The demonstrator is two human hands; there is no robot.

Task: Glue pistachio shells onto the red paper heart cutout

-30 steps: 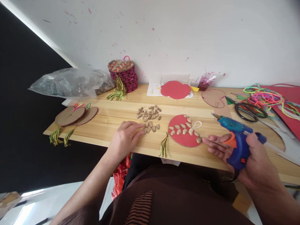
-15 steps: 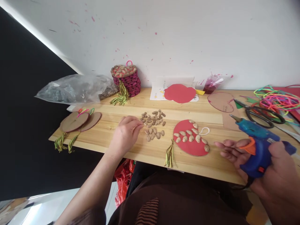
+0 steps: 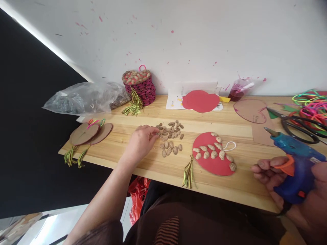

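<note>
At left fingers point(image 3: 152, 133), pinched peanut point(image 3: 156, 134); right fingers point(image 3: 268, 166) curled around glue gun point(image 3: 293, 160).

No legible text, label, brand, number or sign appears in this view. The white sheet point(image 3: 176, 100) under the red paper circles point(image 3: 200, 101) at the back of the table carries small coloured marks, too small to read; the blue glue gun point(image 3: 296, 160) shows no readable marking

Left hand point(image 3: 141, 141): my arm extended forward, fingers curled downward. Right hand point(image 3: 293, 183): palm up, grip wrapped closed, fingertips loose.
</note>
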